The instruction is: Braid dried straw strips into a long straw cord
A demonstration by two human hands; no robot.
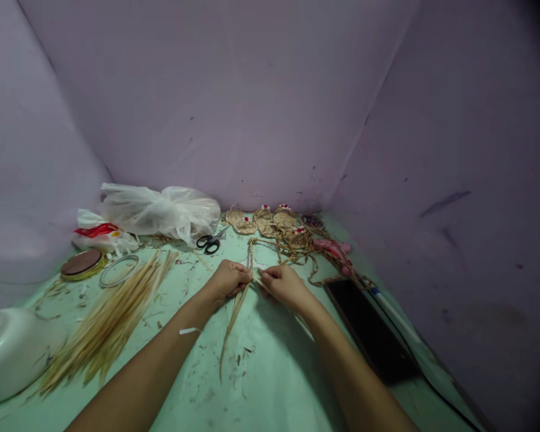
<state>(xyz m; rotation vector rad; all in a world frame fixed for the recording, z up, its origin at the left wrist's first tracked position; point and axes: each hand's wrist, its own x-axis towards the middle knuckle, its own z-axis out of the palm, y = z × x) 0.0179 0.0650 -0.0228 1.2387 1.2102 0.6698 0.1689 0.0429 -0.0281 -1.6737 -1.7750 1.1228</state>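
Note:
My left hand (228, 281) pinches the lower end of a braided straw cord (251, 255) in the middle of the green surface. Close beside it, my right hand (282, 284) is closed on straw strands at the same spot. Loose strands (234, 321) hang down from under the left fingers toward me. From its top the cord runs right into a tangle of braided cord (297, 255). Behind lie several coiled straw pieces (265, 223) with red and white beads. The exact grip of the fingertips is too small to make out.
Black-handled scissors (211, 243) lie behind my left hand. A bundle of dry straw (112, 318), a silver ring (119, 271), a round tin (81, 265), a white jar (18, 354) and plastic bags (162, 210) are on the left. A dark phone (371, 330) and a cable (409, 351) lie right.

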